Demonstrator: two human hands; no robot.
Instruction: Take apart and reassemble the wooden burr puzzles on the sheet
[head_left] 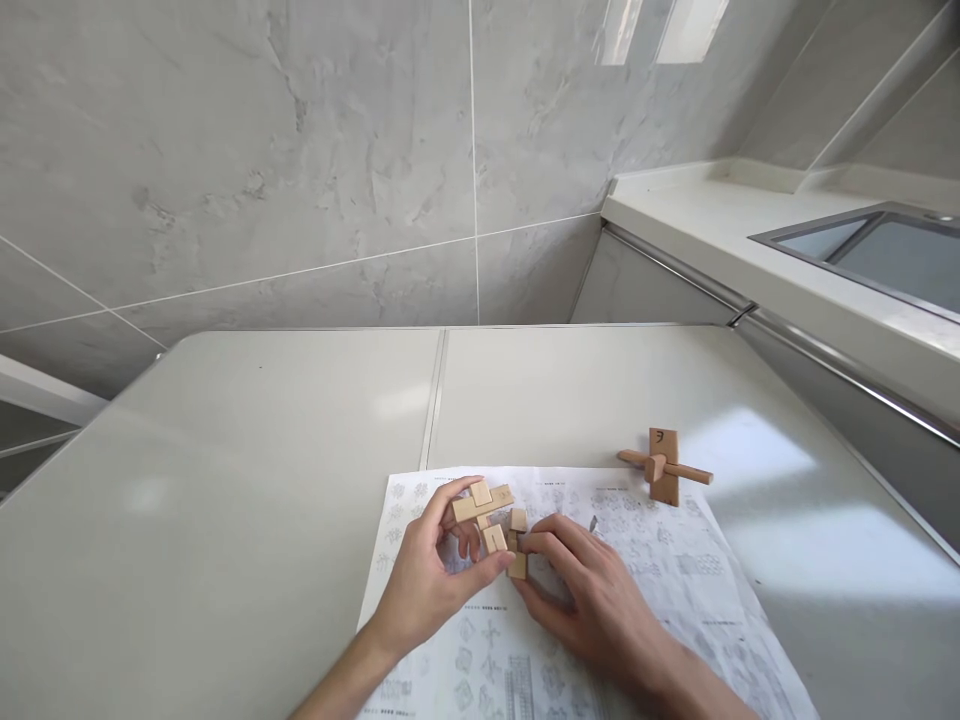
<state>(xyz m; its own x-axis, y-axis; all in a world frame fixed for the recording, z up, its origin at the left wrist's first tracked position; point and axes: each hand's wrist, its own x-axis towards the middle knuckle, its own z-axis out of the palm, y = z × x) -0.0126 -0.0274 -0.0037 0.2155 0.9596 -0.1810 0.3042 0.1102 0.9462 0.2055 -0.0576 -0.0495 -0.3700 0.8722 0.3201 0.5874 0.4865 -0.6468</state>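
Observation:
Several light wooden puzzle pieces (466, 509) are gripped between the thumb and fingers of my left hand (427, 572), crossed over one another above the printed sheet. My right hand (581, 585) pinches a notched wooden puzzle piece (517, 566) just to the right of them. It stands close against the left hand's pieces; whether they touch or interlock I cannot tell. Under both hands lies a large white instruction sheet (679, 600) with small line drawings of puzzles.
A darker wooden puzzle (664, 470), a flat plate crossed by a rod, rests at the sheet's far right corner. The pale folding table (300, 420) has a seam down its middle. A grey tiled wall stands behind, and a white counter (675, 210) with a sink is at right.

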